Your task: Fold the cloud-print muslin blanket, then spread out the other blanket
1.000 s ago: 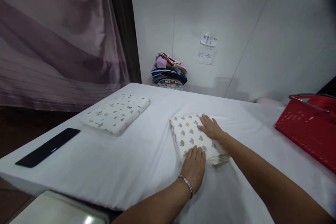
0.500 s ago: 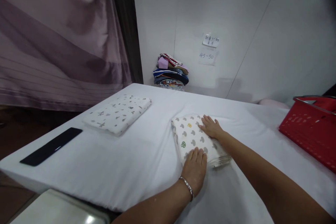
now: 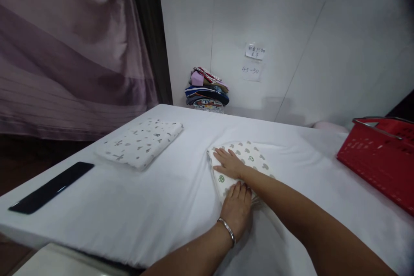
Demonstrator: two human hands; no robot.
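Note:
A folded white cloth with grey and green mushroom prints (image 3: 258,161) lies on the white-covered table (image 3: 155,207). Flat on its upper left part rests my right hand (image 3: 229,164), fingers stretched out and slightly spread. My left hand (image 3: 237,205), with a silver bracelet at the wrist, lies on the near edge of the same cloth, fingers extended. Neither hand grips anything. To the left is a second folded white cloth with small dark prints (image 3: 142,142), untouched by either hand. My right forearm covers the near right part of the mushroom cloth.
A flat black object (image 3: 51,187) lies at the table's left edge. On the right stands a red basket (image 3: 378,159) with a metal handle. Beyond the far edge, a stack of folded fabrics (image 3: 207,90) rises against the wall. Paper notes (image 3: 252,71) hang there.
My right hand has slid left across the mushroom cloth, from its right side to its upper left. My left hand stays at the near edge. The view has shifted slightly.

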